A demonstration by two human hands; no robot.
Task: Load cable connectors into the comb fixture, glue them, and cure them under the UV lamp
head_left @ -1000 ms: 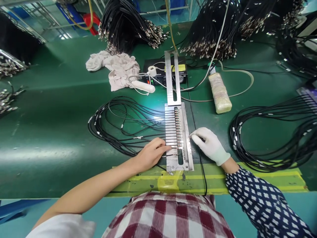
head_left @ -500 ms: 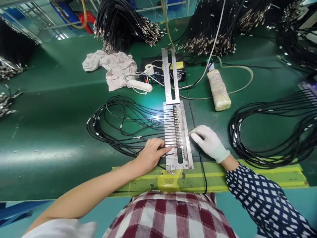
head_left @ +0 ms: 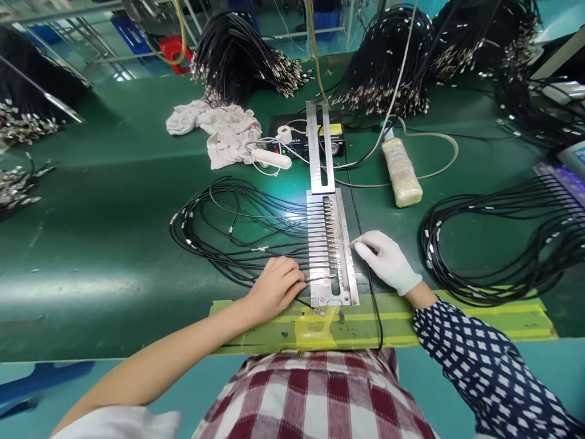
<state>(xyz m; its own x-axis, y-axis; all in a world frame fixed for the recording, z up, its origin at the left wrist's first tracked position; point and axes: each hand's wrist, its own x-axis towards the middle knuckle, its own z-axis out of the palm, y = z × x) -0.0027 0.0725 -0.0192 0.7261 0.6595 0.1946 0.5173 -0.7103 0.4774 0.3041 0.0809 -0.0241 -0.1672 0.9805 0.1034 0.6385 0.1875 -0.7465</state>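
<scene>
A slotted metal fixture (head_left: 320, 289) lies on the bench in front of me. Black cables (head_left: 237, 266) run into it side by side from the left, their stripped metallic ends lined up along its slot. My bare left hand (head_left: 277, 286) is closed at the fixture's lower left edge, on the lowest cable (head_left: 315, 279), whose tip reaches the slot. Another loose cable end (head_left: 320, 311) sticks out below that hand. My right hand (head_left: 387, 261), in a white glove, has thumb and forefinger pinched together at the fixture's right edge; whatever lies between the fingertips is too small to name.
Behind the fixture, a slotted metal plate (head_left: 316, 146) leans over a black control box (head_left: 338, 148). Nearby are white cloths (head_left: 233, 131), a lit white lamp (head_left: 272, 159) and a wrapped bottle (head_left: 402, 174). Coiled cables (head_left: 429, 244) lie right; cable bundles (head_left: 237, 55) line the back.
My left hand has drawn back slightly left, its thumb coming off the fixture's face to the edge. The right hand keeps its pinch by the fixture. The whole view has shifted a little.
</scene>
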